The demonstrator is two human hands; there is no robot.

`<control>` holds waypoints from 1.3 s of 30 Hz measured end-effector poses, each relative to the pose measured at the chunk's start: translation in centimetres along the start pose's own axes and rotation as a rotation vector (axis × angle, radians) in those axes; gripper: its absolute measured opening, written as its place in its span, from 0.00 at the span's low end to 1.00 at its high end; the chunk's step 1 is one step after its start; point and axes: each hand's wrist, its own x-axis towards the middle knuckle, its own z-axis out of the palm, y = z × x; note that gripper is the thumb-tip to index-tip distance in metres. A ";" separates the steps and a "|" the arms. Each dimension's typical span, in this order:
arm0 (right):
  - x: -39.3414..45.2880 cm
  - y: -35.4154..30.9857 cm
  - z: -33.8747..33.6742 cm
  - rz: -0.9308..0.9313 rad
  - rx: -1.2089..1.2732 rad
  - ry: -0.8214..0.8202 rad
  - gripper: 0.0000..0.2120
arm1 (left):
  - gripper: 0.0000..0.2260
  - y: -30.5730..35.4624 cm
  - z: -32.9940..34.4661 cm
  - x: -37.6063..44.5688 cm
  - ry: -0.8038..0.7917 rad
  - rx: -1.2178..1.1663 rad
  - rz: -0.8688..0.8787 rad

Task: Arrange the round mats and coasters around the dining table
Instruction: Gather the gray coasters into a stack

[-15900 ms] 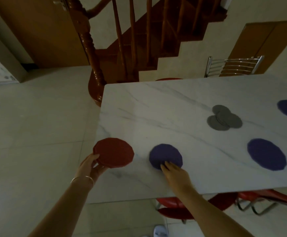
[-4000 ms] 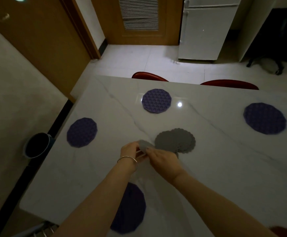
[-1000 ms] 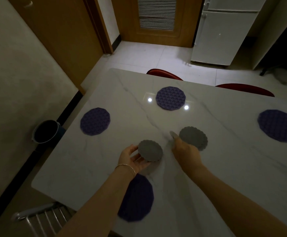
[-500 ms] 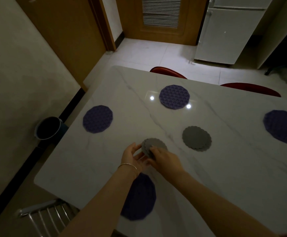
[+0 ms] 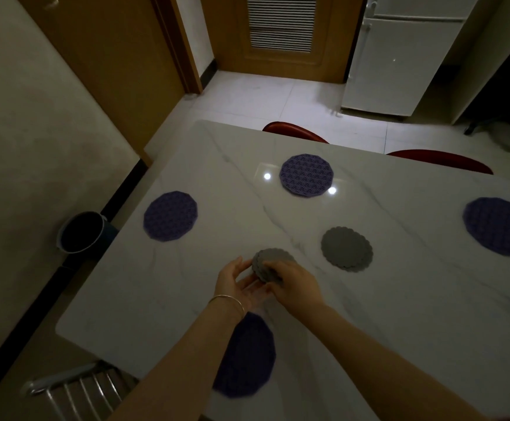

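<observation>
Both hands, left (image 5: 236,281) and right (image 5: 293,284), pinch a grey coaster stack (image 5: 270,265) just left of the lone coaster (image 5: 347,249); thin coasters may cling and come away doubled.

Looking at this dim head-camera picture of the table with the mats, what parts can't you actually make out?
- How many grey coasters both hands hold: the right hand covers the stack.
- The nearest purple mat: the left forearm crosses it and it is blurred.
- The right-hand purple mat: cut off by the frame edge.
- The two red chairs: the table hides all but their backs.
- The dark bucket's contents: too dim.
</observation>
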 end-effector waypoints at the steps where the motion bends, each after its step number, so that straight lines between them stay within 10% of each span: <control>1: 0.1 0.1 0.0 0.021 0.017 -0.005 0.20 | 0.15 -0.1 0.0 0.0 0.000 0.000 -0.003; 9: -0.5 6.0 -3.9 0.232 -0.043 0.226 0.21 | 0.16 0.0 -0.1 0.9 0.015 0.003 -0.008; 14: -0.3 11.8 -7.4 0.466 -0.320 0.025 0.40 | 0.16 0.0 -0.2 0.9 0.021 0.025 -0.007; 23: 0.6 11.7 -8.5 0.286 -0.623 -0.030 0.29 | 0.16 0.1 -0.1 0.5 0.026 0.035 0.010; 32: 1.1 8.9 -9.1 0.163 -0.393 0.141 0.11 | 0.15 0.2 -0.4 0.7 0.026 0.030 0.008; 39: 0.4 2.8 -6.3 -0.130 -0.217 0.278 0.20 | 0.15 0.2 0.1 0.2 0.032 -0.010 -0.008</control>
